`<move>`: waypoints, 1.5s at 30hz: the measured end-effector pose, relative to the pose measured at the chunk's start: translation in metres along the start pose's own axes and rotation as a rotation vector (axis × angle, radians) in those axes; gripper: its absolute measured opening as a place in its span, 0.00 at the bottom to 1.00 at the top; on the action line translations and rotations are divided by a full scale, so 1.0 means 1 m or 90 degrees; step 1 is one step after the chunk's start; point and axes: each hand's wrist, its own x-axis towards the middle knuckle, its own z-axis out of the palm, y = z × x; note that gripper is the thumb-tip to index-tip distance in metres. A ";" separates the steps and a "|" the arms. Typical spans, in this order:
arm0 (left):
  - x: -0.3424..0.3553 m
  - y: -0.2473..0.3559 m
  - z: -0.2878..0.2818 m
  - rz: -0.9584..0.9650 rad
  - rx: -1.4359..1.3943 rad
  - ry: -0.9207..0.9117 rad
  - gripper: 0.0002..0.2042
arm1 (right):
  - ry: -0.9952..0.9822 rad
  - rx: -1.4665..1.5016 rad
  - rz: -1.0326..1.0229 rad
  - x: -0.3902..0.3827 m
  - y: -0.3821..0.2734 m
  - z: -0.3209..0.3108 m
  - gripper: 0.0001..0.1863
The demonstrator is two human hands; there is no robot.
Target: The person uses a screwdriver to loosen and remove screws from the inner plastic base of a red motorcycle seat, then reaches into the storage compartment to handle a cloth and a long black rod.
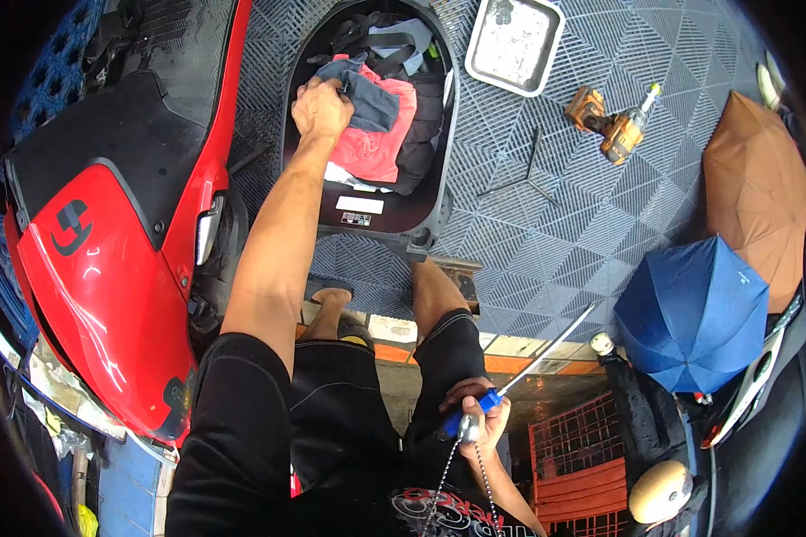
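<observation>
My left hand (322,107) reaches into a black oblong storage bin (401,213), fingers closed on a dark grey cloth (370,100). Under that cloth lies a red garment (387,134), with black fabric (424,134) beside it and a grey-blue piece (412,45) at the far end. Low at the right, near my thigh, my right hand (485,421) is wrapped round the blue handle of a screwdriver (546,352), its long shaft pointing up and to the right. A ball chain (444,474) with a silver piece hangs in front of this hand.
Red and black motorbike bodywork (107,295) stands at the left. On the grey patterned mat lie a white-rimmed tray (554,54), an orange power drill (620,136) and a three-armed wrench (530,174). Blue (690,313) and brown (752,197) umbrellas sit right, above a red wire basket (582,447).
</observation>
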 end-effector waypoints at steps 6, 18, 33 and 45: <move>0.004 0.003 -0.001 0.005 0.012 -0.025 0.12 | 0.021 0.004 0.000 -0.001 -0.003 0.003 0.18; 0.004 -0.008 0.002 -0.195 -0.694 0.012 0.06 | -0.002 -0.011 -0.003 0.002 -0.001 -0.002 0.19; 0.025 -0.005 -0.002 0.027 -0.101 -0.123 0.10 | 0.025 -0.008 0.006 0.003 -0.004 0.001 0.18; 0.005 -0.039 -0.026 -0.193 -0.648 -0.221 0.14 | -0.028 -0.121 -0.055 0.004 -0.011 0.006 0.10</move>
